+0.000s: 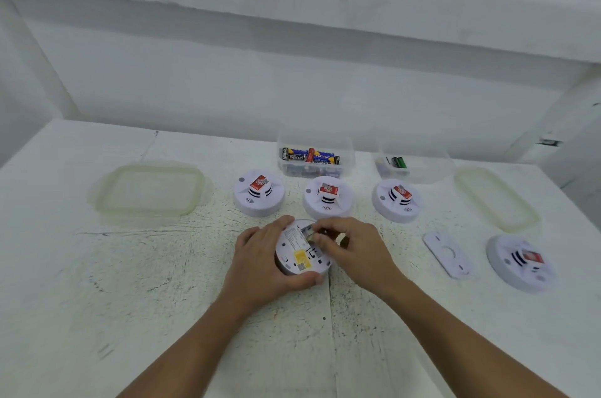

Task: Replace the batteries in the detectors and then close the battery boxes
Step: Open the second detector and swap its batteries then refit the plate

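Observation:
My left hand (260, 262) grips a white round detector (300, 259) turned underside up, with a yellow label and an open battery bay. My right hand (353, 246) pinches a battery (311, 236) at that bay; most of the battery is hidden by the fingers. The detector's white cover plate (448, 254) lies on the table to the right. Three detectors stand in a row behind my hands (259, 192) (328, 197) (397, 200), and another detector (520, 262) sits at the far right. A clear box (314, 155) holds several batteries. A second clear box (411, 165) holds a few green ones.
Two translucent box lids lie on the white table (130, 284): one lid (148, 191) at the back left, another lid (497, 199) at the back right. A white wall rises right behind the boxes.

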The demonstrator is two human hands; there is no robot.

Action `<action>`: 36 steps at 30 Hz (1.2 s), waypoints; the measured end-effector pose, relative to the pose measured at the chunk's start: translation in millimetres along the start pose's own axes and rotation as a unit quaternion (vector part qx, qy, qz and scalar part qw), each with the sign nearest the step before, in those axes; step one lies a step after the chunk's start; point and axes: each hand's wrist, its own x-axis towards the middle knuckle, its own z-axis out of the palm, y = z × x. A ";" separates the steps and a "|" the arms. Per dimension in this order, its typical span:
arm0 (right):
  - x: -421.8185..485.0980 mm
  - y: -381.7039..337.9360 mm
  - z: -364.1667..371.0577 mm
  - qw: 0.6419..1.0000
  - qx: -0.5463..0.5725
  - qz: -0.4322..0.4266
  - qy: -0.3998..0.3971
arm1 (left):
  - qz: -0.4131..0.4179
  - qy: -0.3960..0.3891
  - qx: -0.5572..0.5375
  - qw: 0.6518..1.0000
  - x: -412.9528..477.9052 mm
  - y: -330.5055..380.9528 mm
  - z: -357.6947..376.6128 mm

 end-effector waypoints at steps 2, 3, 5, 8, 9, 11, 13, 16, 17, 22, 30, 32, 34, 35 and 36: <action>-3.7 0.8 -1.2 1.000 -0.011 -0.018 0.006 | 0.000 -0.001 -0.003 1.000 -0.3 0.1 0.3; -4.6 0.7 -3.0 1.000 -0.017 -0.022 0.001 | -0.002 -0.002 -0.002 1.000 -0.5 -0.1 0.4; -5.6 1.6 -6.2 0.999 -0.033 -0.027 -0.018 | -0.003 -0.005 0.003 1.000 -0.4 0.0 0.4; -6.6 6.8 -8.6 0.996 -0.058 -0.039 -0.046 | -0.002 -0.006 0.004 1.000 -0.2 0.0 0.4; -6.8 8.7 -9.0 0.995 -0.067 -0.048 -0.058 | -0.002 -0.005 0.003 1.000 0.0 0.2 0.5; -7.3 12.2 -9.6 0.989 -0.092 -0.076 -0.086 | -0.003 -0.004 0.002 1.000 -0.2 -0.1 0.1; -7.1 13.5 -11.1 0.983 -0.112 -0.105 -0.103 | -0.007 -0.004 0.003 1.000 -0.4 -0.9 -0.3; -5.2 15.2 -14.9 0.981 -0.110 -0.106 -0.121 | -0.007 -0.011 0.010 1.000 -0.4 -0.5 0.0; -4.4 15.9 -15.7 0.982 -0.105 -0.101 -0.124 | -0.006 -0.012 0.012 1.000 -0.5 -0.8 -0.1; -1.6 18.4 -12.6 0.990 -0.070 -0.064 -0.104 | -0.006 -0.009 0.012 1.000 0.9 -1.7 0.2; 2.0 24.8 -11.2 0.989 -0.053 -0.078 -0.111 | 0.001 -0.016 0.017 1.000 1.3 -2.7 0.8; 4.4 26.3 -11.4 0.989 -0.049 -0.081 -0.114 | 0.006 -0.016 0.029 0.999 1.6 -2.6 1.8; 7.0 27.1 -11.3 0.990 -0.042 -0.079 -0.113 | 0.008 -0.013 0.032 0.999 2.4 -2.7 2.5; 8.4 27.8 -11.0 0.989 -0.042 -0.080 -0.114 | 0.006 -0.011 0.028 1.000 2.6 -3.0 2.5; 9.5 27.8 -11.1 0.989 -0.044 -0.081 -0.115 | 0.005 -0.009 0.024 1.000 3.0 -2.8 2.4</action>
